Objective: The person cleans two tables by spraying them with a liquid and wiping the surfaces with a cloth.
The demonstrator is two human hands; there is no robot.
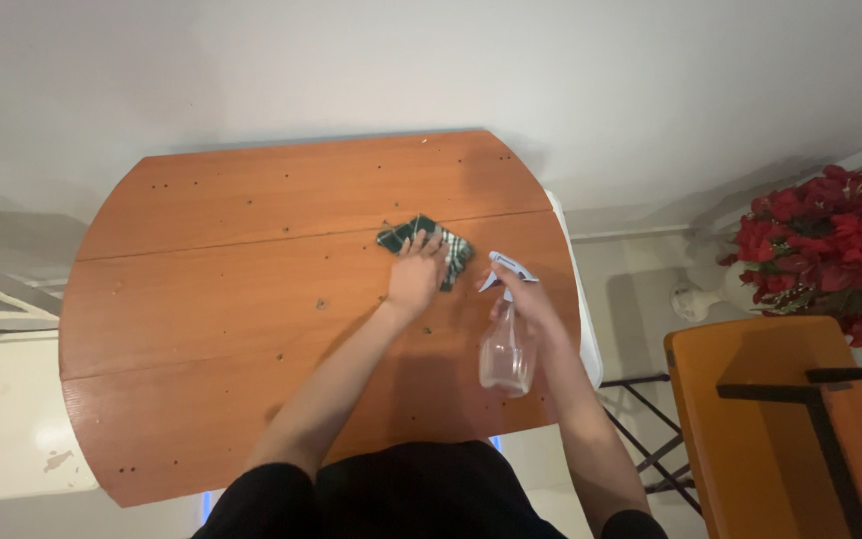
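Observation:
My left hand [415, 274] presses flat on a dark green plaid cloth [454, 252] lying on the orange wooden table [221, 299], right of the table's middle. My right hand [533, 299] grips a clear plastic spray bottle [507, 357] with a white trigger head [506, 268]. The bottle hangs over the table's right side, its nozzle pointing left toward the cloth. Small dark specks dot the tabletop.
A white wall runs behind the table. A bunch of red flowers [835, 250] stands at the right. An orange piece of furniture with a black metal frame [790, 409] sits at the lower right. Black folding legs [650, 419] show under the table's right edge.

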